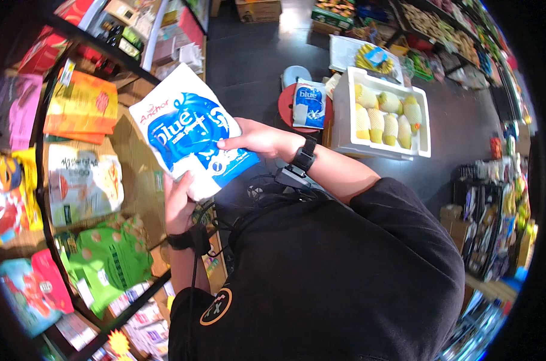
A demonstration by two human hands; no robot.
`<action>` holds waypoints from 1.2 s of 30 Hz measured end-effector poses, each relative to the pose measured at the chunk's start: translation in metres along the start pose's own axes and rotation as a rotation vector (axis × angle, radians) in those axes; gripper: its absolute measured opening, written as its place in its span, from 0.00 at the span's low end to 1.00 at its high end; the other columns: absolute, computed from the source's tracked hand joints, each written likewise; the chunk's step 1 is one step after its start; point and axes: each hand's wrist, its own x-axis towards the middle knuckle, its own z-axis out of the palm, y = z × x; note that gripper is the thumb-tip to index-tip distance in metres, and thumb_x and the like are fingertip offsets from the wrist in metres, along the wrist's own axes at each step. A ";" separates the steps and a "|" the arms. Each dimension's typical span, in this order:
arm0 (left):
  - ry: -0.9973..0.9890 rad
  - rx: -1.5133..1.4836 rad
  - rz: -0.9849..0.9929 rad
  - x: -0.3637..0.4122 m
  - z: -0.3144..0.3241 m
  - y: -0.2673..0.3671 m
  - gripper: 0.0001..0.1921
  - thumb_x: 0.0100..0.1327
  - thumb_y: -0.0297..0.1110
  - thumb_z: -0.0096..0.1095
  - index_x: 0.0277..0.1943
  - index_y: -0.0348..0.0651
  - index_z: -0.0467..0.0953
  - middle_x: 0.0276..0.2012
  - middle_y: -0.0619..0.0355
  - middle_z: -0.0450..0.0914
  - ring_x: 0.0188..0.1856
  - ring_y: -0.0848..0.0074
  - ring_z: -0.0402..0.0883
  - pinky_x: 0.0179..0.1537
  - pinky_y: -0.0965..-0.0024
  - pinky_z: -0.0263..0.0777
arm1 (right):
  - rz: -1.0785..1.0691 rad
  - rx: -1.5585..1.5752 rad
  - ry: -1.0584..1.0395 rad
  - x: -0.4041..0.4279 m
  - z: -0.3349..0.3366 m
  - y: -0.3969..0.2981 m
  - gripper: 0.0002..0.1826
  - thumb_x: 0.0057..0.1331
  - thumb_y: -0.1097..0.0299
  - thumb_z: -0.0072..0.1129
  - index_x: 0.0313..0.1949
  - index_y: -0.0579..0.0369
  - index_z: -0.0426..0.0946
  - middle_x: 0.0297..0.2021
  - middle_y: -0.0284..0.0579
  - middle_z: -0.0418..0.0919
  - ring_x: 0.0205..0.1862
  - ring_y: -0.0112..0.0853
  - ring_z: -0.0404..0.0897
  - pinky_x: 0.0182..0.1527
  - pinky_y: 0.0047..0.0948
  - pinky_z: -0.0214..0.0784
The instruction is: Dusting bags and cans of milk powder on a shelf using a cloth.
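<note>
A white and blue Anchor milk powder bag (187,122) is held up in front of me, its printed front facing me and its top tilted to the left. My left hand (178,198) grips the lower left corner, thumb on the front. On the other side, my right hand (250,137) clasps the right edge with its thumb across the print. The fingers behind the bag are hidden. A similar milk powder bag (309,104) lies on a red round stool (285,106) beyond my right forearm.
Left stands a shelf (135,189) with an orange pouch (81,106), a white pouch (84,185) and a green bag (108,259). A white foam box (345,135) of net-wrapped yellow fruit (390,128) stands right of the stool. Dark cables (219,221) hang at my chest.
</note>
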 end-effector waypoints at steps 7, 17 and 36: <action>-0.413 0.026 -0.265 0.104 0.022 -0.018 0.38 0.63 0.25 0.65 0.72 0.41 0.52 0.64 0.52 0.68 0.65 0.65 0.70 0.64 0.60 0.67 | -0.241 0.105 0.438 -0.039 -0.027 0.000 0.22 0.66 0.74 0.62 0.58 0.66 0.68 0.49 0.49 0.81 0.49 0.32 0.82 0.54 0.36 0.76; -0.593 0.268 -0.564 0.193 0.075 -0.122 0.38 0.59 0.23 0.70 0.69 0.42 0.58 0.60 0.55 0.73 0.62 0.69 0.72 0.64 0.62 0.65 | -0.257 0.121 0.916 -0.089 -0.116 0.046 0.27 0.62 0.77 0.64 0.61 0.63 0.67 0.51 0.46 0.80 0.50 0.31 0.79 0.55 0.32 0.73; -0.528 0.661 -0.849 0.231 0.067 -0.295 0.53 0.56 0.18 0.67 0.77 0.46 0.36 0.73 0.49 0.56 0.71 0.62 0.61 0.68 0.59 0.58 | 0.319 -0.324 1.460 -0.096 -0.289 0.196 0.36 0.58 0.67 0.68 0.63 0.65 0.63 0.54 0.58 0.78 0.56 0.45 0.78 0.58 0.36 0.68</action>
